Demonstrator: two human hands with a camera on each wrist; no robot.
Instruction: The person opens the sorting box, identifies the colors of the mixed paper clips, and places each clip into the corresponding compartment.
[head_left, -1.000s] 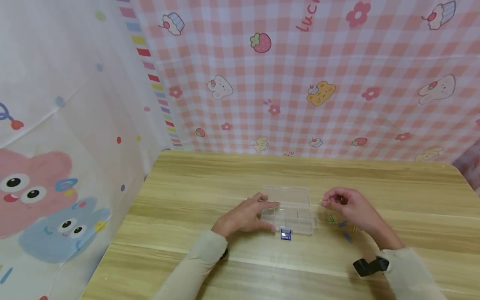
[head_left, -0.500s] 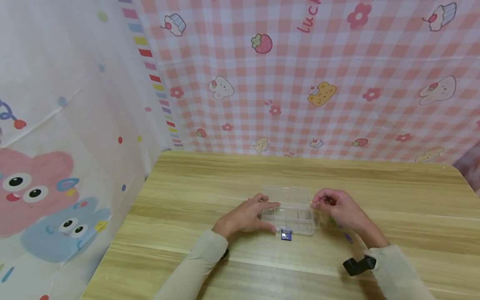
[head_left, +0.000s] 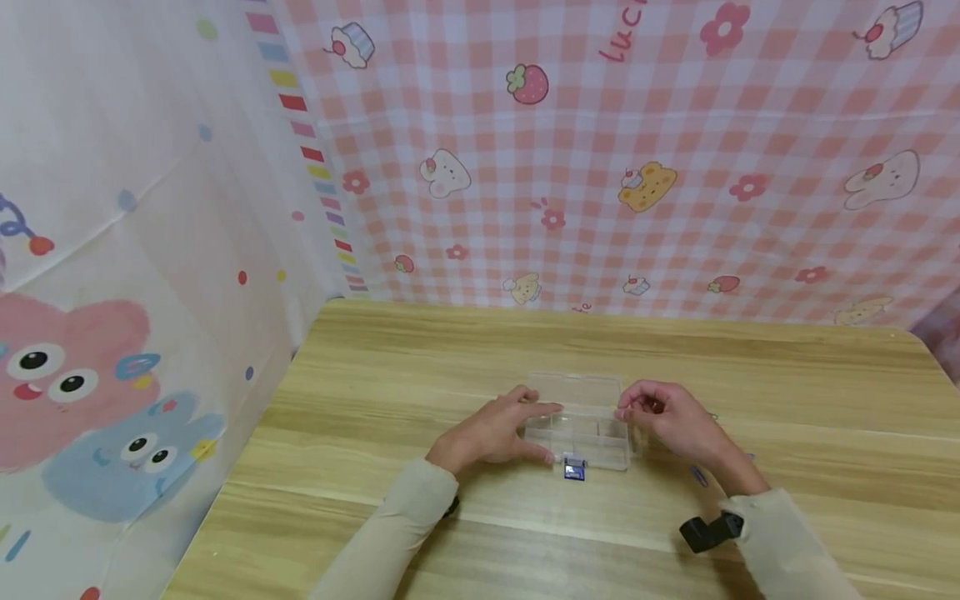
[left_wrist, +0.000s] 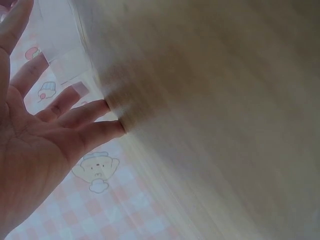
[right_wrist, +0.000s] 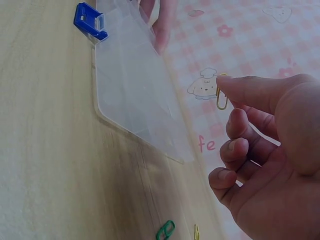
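Observation:
A clear plastic box [head_left: 611, 457] with several compartments lies on the table, its transparent lid [head_left: 573, 389] flipped back and a blue latch [head_left: 574, 470] on its front edge. At its left side my left hand [head_left: 487, 429] rests with spread fingers, thumb near the front edge and index finger reaching over the box. My right hand [head_left: 671, 417] is held just off the box's right edge. Between its thumb and index finger it pinches a yellow paper clip [right_wrist: 222, 100], seen hanging down in the right wrist view. The compartments' contents are too small to make out.
Loose paper clips lie right of the box: a blue one [head_left: 699, 476] partly beside the right forearm, a green one [right_wrist: 166, 230] and another yellow one [right_wrist: 196, 232]. The wooden table [head_left: 420, 342] meets a pink checked cloth [head_left: 487, 225] behind.
My right hand has moved left, from above the loose paper clips to the box's right edge, carrying the yellow paper clip. My left hand stays at the box.

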